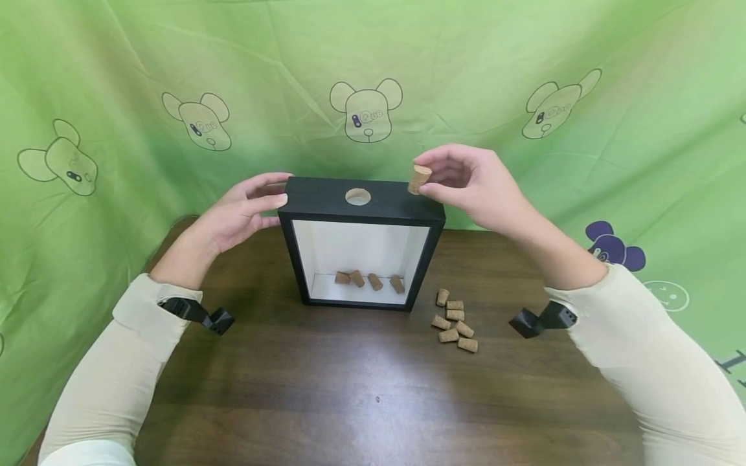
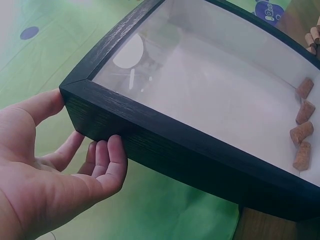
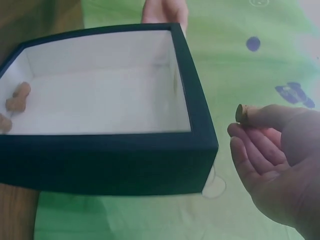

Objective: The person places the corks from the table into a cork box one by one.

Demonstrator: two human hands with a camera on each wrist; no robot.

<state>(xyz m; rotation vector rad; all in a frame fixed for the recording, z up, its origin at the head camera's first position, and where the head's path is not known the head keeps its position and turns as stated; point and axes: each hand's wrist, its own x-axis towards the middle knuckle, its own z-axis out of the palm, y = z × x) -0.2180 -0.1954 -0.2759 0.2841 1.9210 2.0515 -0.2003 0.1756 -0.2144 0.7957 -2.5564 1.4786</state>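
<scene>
A black-framed shadow box (image 1: 366, 305) with a clear front and white inside stands upright on the table. Its top has a round hole (image 1: 358, 197). Several corks (image 2: 302, 131) lie on the floor inside it. My left hand (image 1: 241, 210) holds the box's upper left corner, thumb at the front edge and fingers bent against the side. Between thumb and fingertips, my right hand (image 1: 466, 181) pinches a single cork (image 1: 419, 178), tilted slightly, close over the right end of the box top. In the right wrist view that cork (image 3: 241, 113) shows beyond the box's top face.
Several loose corks (image 1: 454, 315) lie in a small group on the brown wooden table (image 1: 326, 388), right of the box. A green cloth (image 1: 280, 77) printed with bear heads hangs behind the box and along the sides.
</scene>
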